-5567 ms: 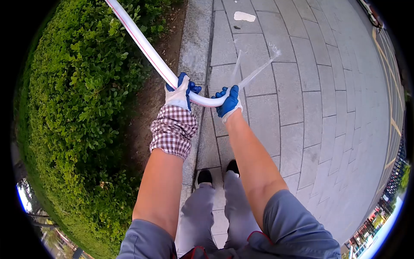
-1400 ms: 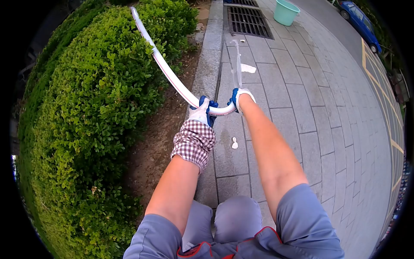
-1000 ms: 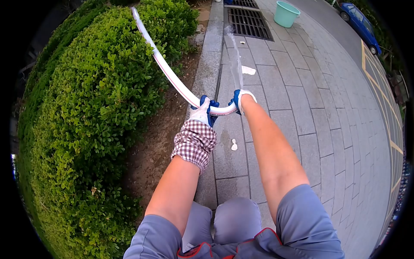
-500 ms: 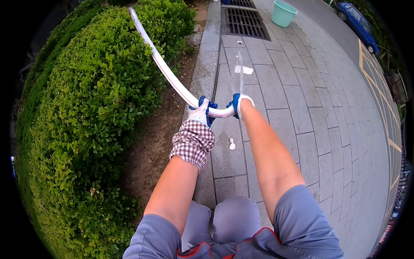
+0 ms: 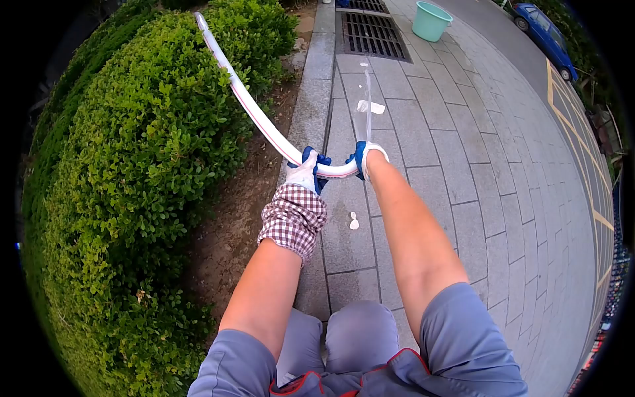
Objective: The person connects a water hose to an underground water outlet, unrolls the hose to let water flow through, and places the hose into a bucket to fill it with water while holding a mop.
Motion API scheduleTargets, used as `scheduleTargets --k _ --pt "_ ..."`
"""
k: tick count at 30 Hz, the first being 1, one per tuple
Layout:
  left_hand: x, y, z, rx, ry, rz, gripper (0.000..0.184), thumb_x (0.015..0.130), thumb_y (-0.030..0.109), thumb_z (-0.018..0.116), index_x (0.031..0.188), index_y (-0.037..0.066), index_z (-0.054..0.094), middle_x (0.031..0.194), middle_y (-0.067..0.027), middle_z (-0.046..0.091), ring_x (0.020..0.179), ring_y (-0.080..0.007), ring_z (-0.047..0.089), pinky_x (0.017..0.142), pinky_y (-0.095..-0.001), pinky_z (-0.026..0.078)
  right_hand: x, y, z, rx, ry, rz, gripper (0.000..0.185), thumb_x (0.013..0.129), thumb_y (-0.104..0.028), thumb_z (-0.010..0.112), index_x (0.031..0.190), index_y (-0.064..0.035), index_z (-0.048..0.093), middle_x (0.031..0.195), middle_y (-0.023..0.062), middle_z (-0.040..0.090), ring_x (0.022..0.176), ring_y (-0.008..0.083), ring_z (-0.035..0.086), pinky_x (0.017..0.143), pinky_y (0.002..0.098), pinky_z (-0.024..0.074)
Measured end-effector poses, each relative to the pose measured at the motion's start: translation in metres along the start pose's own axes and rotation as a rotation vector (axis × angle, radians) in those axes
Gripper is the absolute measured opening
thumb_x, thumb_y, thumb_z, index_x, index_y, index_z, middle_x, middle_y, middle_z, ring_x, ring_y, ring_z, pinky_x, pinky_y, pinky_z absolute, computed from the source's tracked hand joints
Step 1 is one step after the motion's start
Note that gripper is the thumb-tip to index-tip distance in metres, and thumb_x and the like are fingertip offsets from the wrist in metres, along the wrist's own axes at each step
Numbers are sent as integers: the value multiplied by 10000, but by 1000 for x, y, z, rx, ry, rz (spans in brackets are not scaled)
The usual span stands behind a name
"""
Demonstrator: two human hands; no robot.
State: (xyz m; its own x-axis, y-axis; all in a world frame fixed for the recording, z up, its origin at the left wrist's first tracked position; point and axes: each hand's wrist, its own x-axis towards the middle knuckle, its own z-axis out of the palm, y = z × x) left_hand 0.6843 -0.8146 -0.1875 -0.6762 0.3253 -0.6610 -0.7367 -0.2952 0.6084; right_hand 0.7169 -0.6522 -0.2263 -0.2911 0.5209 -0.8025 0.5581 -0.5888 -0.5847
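Note:
A white tube with a thin red stripe [image 5: 254,114] curves from over the hedge down to both my hands. My left hand [image 5: 309,171], in a white glove with blue-coated fingers and a checked sleeve cover, is wrapped round its lower stretch. Close by to the right, my right hand [image 5: 364,159], gloved alike, is closed round the tube near its bend. From beyond the right hand a clear, thin streak [image 5: 368,109] extends forward over the paving; I cannot tell whether it is water or plastic. The tube's far tip looks partly see-through.
A dense green hedge [image 5: 132,152] and a soil strip [image 5: 228,245] lie left of a stone kerb [image 5: 313,86]. Grey paving [image 5: 423,145] bears small white scraps [image 5: 377,108]. Ahead are a metal drain grate [image 5: 374,36], a green bucket [image 5: 431,22] and a blue car [image 5: 544,33].
The clear streak beyond my right hand looks narrower than before. Both hands keep their hold on the tube, and the view has shifted slightly.

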Motion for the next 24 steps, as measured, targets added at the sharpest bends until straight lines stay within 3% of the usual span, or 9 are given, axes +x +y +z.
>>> scheduleTargets --k 7,8,10,15,19,20,22,23,24 --pt "7 0 -12 2 -36 47 138 842 134 600 966 104 546 783 -64 599 701 -207 606 614 -353 555 12 -2 5 33 -132 35 211 880 -300 422 874 -107 506 693 62 577 565 241 572 492 402 441" --pt "7 -1 -14 -17 -57 56 133 839 125 603 956 103 544 774 -63 595 688 -201 602 613 -350 554 12 3 4 34 -120 37 204 879 -275 418 849 -97 512 688 67 576 575 236 571 513 401 447" --pt "13 -5 -23 -5 -85 96 288 834 134 610 1058 32 460 789 -110 597 670 -232 616 620 -368 543 -14 13 8 36 -97 41 202 877 -226 409 799 -79 523 680 77 574 597 228 568 555 397 459" --pt "18 -12 -39 65 -27 133 289 818 81 617 1043 24 445 784 -121 578 649 -235 611 583 -403 552 10 55 14 -177 -168 42 239 868 -291 417 817 -86 531 760 82 581 689 236 573 597 417 467" --pt "19 -15 -54 67 -83 139 246 825 61 598 1015 37 444 766 -113 560 645 -238 595 588 -412 546 7 79 20 45 -151 154 271 857 -320 412 811 -74 514 725 104 558 662 248 573 579 414 473" --pt "18 -14 -56 96 -68 128 207 844 98 584 1023 88 481 752 -88 535 654 -245 571 628 -454 550 3 83 23 88 -157 164 290 857 -335 403 805 -68 505 707 109 551 640 253 573 564 416 471" --pt "17 -9 -56 110 -26 137 222 841 97 590 1039 89 489 753 -87 538 651 -245 575 617 -441 550 8 83 30 173 -207 50 342 877 -370 376 835 -62 519 671 101 542 607 258 565 533 429 454" --pt "14 -5 -54 99 -36 139 234 839 93 591 1050 88 491 755 -85 541 656 -245 580 613 -434 551 5 81 28 20 -178 -113 406 898 -403 338 872 -47 533 646 98 536 574 258 552 500 436 439" --pt "9 -2 -52 74 -46 153 208 842 88 583 1027 92 488 750 -76 534 650 -238 571 620 -435 552 -3 75 31 177 -185 -198 222 880 -330 480 820 -117 471 592 20 467 474 184 466 476 346 430"
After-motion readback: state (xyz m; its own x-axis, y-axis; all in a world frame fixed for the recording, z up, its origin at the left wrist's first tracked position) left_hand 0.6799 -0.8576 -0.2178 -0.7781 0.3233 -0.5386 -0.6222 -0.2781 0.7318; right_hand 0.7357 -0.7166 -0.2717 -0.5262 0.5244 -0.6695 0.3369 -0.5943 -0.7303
